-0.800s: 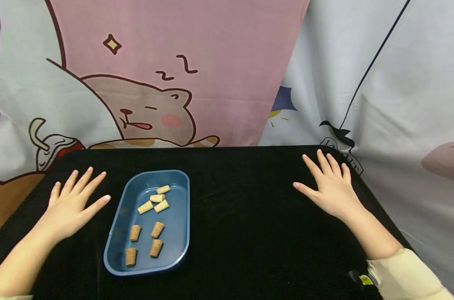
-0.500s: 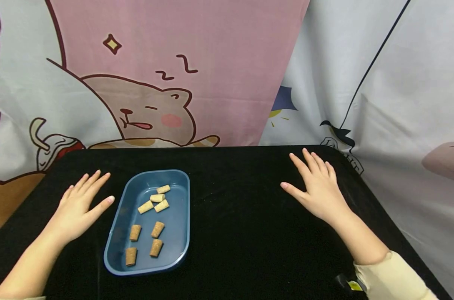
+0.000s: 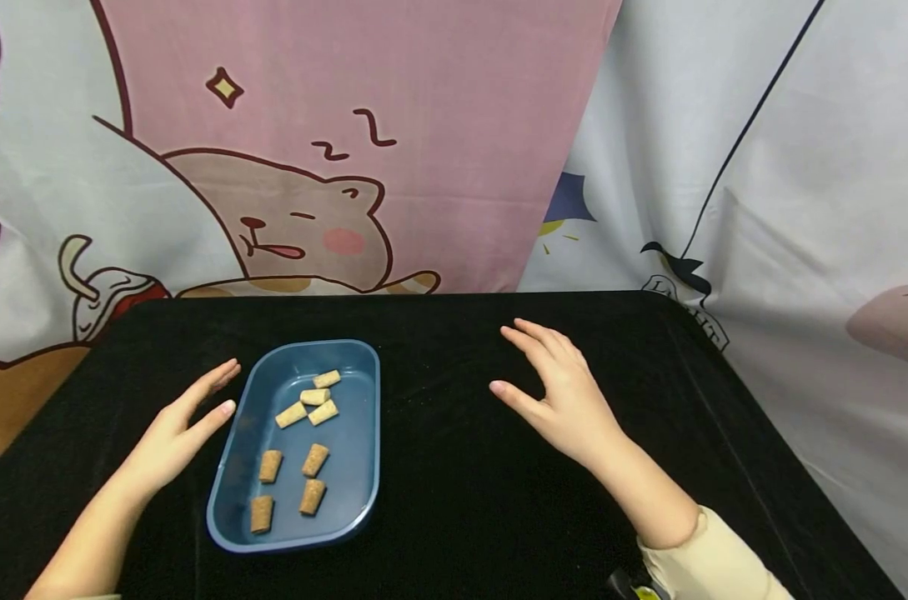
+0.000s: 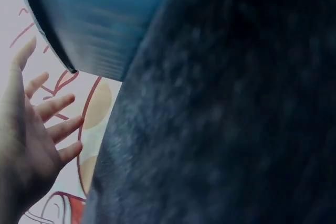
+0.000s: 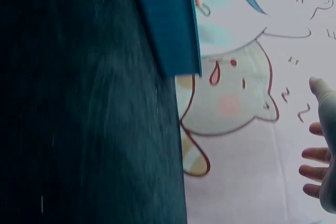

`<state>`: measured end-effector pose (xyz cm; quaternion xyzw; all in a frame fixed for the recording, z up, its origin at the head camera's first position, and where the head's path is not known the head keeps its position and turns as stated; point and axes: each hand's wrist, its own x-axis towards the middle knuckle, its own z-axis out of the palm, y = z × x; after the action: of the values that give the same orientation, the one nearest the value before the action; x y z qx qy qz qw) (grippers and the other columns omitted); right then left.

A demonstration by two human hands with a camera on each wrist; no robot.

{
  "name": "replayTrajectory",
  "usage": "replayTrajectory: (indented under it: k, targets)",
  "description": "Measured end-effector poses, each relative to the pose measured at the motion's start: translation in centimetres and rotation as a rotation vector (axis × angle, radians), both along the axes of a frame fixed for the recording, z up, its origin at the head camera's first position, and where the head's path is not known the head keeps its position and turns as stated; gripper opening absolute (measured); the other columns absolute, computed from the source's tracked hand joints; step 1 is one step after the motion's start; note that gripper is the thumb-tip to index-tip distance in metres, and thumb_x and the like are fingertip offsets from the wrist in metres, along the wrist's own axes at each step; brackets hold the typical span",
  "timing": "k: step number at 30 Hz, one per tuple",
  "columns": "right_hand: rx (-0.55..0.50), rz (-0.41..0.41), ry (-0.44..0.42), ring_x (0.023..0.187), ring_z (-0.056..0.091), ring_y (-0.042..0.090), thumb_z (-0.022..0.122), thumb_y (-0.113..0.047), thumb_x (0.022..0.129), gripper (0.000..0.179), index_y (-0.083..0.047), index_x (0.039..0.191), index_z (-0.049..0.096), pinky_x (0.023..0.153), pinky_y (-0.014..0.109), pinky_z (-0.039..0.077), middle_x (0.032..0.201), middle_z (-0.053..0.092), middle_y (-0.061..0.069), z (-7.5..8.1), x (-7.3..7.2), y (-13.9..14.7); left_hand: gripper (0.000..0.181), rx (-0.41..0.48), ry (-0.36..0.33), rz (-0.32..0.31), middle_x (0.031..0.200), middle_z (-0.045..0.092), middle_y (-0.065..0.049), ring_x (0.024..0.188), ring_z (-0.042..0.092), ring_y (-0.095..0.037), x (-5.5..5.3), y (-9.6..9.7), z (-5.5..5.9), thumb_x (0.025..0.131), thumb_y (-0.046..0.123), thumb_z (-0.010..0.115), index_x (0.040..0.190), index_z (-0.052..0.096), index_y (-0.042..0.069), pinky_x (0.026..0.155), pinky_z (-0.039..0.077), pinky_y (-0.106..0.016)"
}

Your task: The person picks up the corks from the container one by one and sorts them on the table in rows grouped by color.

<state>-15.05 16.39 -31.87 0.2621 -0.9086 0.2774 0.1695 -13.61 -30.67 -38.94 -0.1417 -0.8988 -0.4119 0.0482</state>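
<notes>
A blue rectangular tray point(image 3: 352, 467) with rounded corners lies left of the middle. In its near half are several brown tapered corks point(image 3: 313, 497); farther back lie several pale, cream-coloured short pieces point(image 3: 314, 397) shaped like small plugs. My left hand point(image 3: 170, 437) is beside the tray's left rim, thumb tip close to it, fingers extended and palm turned inward. Well to the right of the tray, my right hand point(image 3: 562, 400) is held over the table with its fingers spread and nothing in them. Both wrist views show the tray's outer wall point(image 4: 105, 24) and straight, loose fingers.
Black cloth point(image 3: 454, 500) covers the table. Behind it hangs a printed curtain point(image 3: 454, 150) with a cartoon bear. A small dark item with a yellow-green patch point(image 3: 644, 592) shows by the right sleeve point(image 3: 712, 558).
My left hand has moved right to the tray's edge and turned onto its side. My right hand has swept left across the table. The tray and its pieces have stayed put.
</notes>
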Motion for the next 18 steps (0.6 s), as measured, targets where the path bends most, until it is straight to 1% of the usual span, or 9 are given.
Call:
replayTrajectory:
  k: [2, 3, 4, 6, 8, 10, 13, 16, 18]
  targets:
    - [-0.031, 0.033, -0.005, 0.134, 0.032, 0.024, 0.064, -0.043, 0.091, 0.06, -0.019, 0.142, 0.046, 0.105, 0.055, 0.027, 0.147, 0.039, 0.003, 0.0, 0.2, -1.1, 0.055, 0.02, -0.013, -0.014, 0.148, 0.033, -0.024, 0.128, 0.033, -0.046, 0.0, 0.1, -0.4, 0.102, 0.019, 0.045, 0.152, 0.024, 0.013, 0.102, 0.035, -0.046]
    - [-0.043, 0.05, -0.008, 0.134, 0.032, 0.022, 0.064, -0.043, 0.091, 0.059, -0.019, 0.142, 0.046, 0.105, 0.053, 0.029, 0.146, 0.04, 0.003, 0.0, 0.3, -1.6, 0.054, 0.032, -0.023, -0.024, 0.147, 0.034, -0.024, 0.128, 0.036, -0.043, 0.0, 0.1, -0.6, 0.102, 0.018, 0.045, 0.152, 0.024, 0.011, 0.1, 0.038, -0.035]
    - [-0.055, 0.07, -0.011, 0.133, 0.033, 0.021, 0.064, -0.043, 0.091, 0.058, -0.02, 0.141, 0.046, 0.104, 0.052, 0.031, 0.146, 0.041, 0.002, 0.0, 0.4, -2.1, 0.054, 0.044, -0.03, -0.032, 0.146, 0.036, -0.025, 0.128, 0.039, -0.036, 0.0, 0.1, -0.8, 0.103, 0.017, 0.045, 0.152, 0.025, 0.01, 0.096, 0.039, -0.026]
    - [-0.074, 0.109, -0.017, 0.132, 0.035, 0.019, 0.064, -0.042, 0.091, 0.057, -0.02, 0.14, 0.047, 0.102, 0.049, 0.034, 0.144, 0.042, 0.001, -0.1, 0.6, -3.2, 0.053, 0.062, -0.045, -0.045, 0.144, 0.038, -0.026, 0.124, 0.045, -0.018, 0.1, 0.2, -1.2, 0.103, 0.016, 0.045, 0.151, 0.025, 0.007, 0.086, 0.038, -0.013]
    - [-0.088, 0.147, -0.027, 0.13, 0.036, 0.017, 0.064, -0.04, 0.091, 0.055, -0.019, 0.139, 0.049, 0.101, 0.047, 0.036, 0.143, 0.044, 0.001, -0.1, 0.7, -4.1, 0.052, 0.087, -0.059, -0.054, 0.142, 0.039, -0.028, 0.118, 0.045, -0.003, 0.1, 0.2, -1.4, 0.103, 0.016, 0.044, 0.151, 0.026, 0.006, 0.084, 0.04, -0.014]
    - [-0.105, 0.186, -0.033, 0.129, 0.038, 0.016, 0.065, -0.038, 0.091, 0.053, -0.017, 0.137, 0.051, 0.1, 0.045, 0.038, 0.141, 0.045, 0.001, -0.1, 0.7, -5.1, 0.052, 0.106, -0.069, -0.061, 0.141, 0.04, -0.029, 0.113, 0.042, 0.009, 0.1, 0.2, -1.5, 0.103, 0.015, 0.044, 0.15, 0.026, 0.006, 0.084, 0.042, -0.016]
    - [-0.127, 0.245, -0.053, 0.127, 0.04, 0.014, 0.066, -0.036, 0.091, 0.05, -0.015, 0.134, 0.054, 0.099, 0.043, 0.04, 0.138, 0.048, 0.001, -0.2, 0.7, -6.4, 0.052, 0.13, -0.097, -0.062, 0.141, 0.04, -0.029, 0.11, 0.044, 0.01, 0.1, 0.3, -1.6, 0.103, 0.017, 0.043, 0.151, 0.026, 0.008, 0.083, 0.043, -0.019]
    - [-0.137, 0.306, -0.087, 0.125, 0.04, 0.009, 0.065, -0.036, 0.091, 0.047, -0.017, 0.133, 0.055, 0.099, 0.039, 0.04, 0.136, 0.05, -0.002, -0.4, 0.6, -7.7, 0.052, 0.15, -0.127, -0.061, 0.141, 0.04, -0.029, 0.109, 0.046, 0.009, 0.1, 0.2, -1.7, 0.103, 0.017, 0.042, 0.152, 0.024, 0.008, 0.083, 0.045, -0.022]
    - [-0.141, 0.347, -0.119, 0.125, 0.04, 0.006, 0.065, -0.037, 0.091, 0.046, -0.019, 0.132, 0.056, 0.099, 0.036, 0.04, 0.134, 0.051, -0.005, -0.6, 0.4, -8.6, 0.053, 0.155, -0.148, -0.057, 0.142, 0.04, -0.029, 0.109, 0.046, 0.008, 0.1, 0.1, -1.8, 0.104, 0.019, 0.042, 0.152, 0.023, 0.01, 0.084, 0.044, -0.027]
